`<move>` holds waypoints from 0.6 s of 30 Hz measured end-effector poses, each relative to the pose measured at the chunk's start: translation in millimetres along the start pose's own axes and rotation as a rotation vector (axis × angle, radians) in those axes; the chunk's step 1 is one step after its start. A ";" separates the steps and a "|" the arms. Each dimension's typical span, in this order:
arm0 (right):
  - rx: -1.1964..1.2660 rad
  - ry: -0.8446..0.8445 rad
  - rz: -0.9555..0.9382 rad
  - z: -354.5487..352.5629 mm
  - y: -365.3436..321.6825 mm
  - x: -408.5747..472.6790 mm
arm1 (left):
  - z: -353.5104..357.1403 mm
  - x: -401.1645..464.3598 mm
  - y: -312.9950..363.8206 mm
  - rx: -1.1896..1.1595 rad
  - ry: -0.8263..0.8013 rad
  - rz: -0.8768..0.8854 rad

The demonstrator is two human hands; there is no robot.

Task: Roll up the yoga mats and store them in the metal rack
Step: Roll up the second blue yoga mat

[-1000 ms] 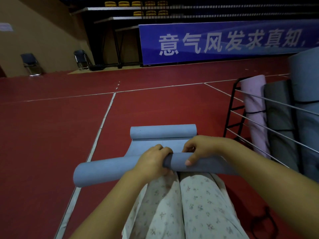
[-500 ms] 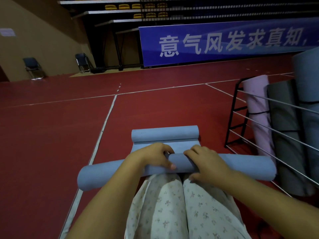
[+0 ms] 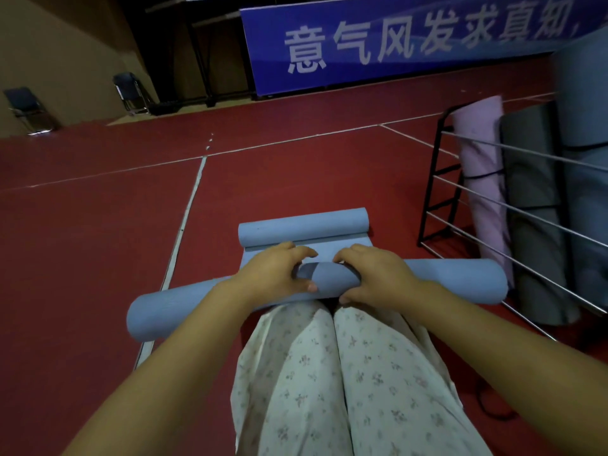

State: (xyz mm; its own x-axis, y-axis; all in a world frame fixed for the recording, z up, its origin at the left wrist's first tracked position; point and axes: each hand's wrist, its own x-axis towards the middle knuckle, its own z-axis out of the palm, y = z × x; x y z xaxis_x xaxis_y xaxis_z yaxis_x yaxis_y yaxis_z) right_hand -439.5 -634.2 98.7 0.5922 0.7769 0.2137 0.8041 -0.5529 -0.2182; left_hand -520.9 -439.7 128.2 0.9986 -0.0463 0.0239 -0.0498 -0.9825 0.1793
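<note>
A person kneels on the red floor (image 3: 98, 258) with a blue yoga mat (image 3: 444, 281) rolled into a long tube lying crosswise just beyond the knees of their floral trousers (image 3: 329, 373). The left hand (image 3: 273, 274) grips the middle of the roll, its fingers (image 3: 302, 255) curled over the top and the thumb tucked against the near side. The right hand (image 3: 375, 278) sits just beside it, fingers bent over the far side of the roll and the thumb underneath, so both hands clasp the tube close together. Beyond the hands a short flat stretch of mat lies on the floor, ending in a second, smaller roll (image 3: 302, 227) at the far end. Whether that is the same mat I cannot tell.

Along the right side of the floor stands the metal rack (image 3: 437, 192), black-framed with silver rails, holding upright rolled mats: a pink mat (image 3: 483, 179), a grey mat (image 3: 529, 179) and more beside them. A blue banner (image 3: 411, 37) with white characters hangs on the far side, and two folding chairs (image 3: 28, 108) stand against the wall at the far left.
</note>
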 end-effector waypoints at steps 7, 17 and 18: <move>-0.001 -0.091 0.002 -6.0 7.7 14.8 | 24.5 -11.5 -0.5 0.030 0.121 0.039; -0.134 -0.095 -0.028 -40.9 -8.0 8.1 | -13.6 -4.7 0.8 -0.062 0.107 0.033; -0.139 -0.079 -0.045 -51.7 -13.1 -0.3 | -22.8 -11.7 7.8 -0.033 0.119 0.051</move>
State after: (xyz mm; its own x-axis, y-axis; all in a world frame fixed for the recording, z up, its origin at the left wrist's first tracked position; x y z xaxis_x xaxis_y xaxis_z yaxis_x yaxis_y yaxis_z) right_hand -447.5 -642.7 150.7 0.5543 0.8198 0.1437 0.8321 -0.5496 -0.0746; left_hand -533.3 -442.6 151.7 0.9859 -0.0726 0.1505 -0.1033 -0.9728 0.2073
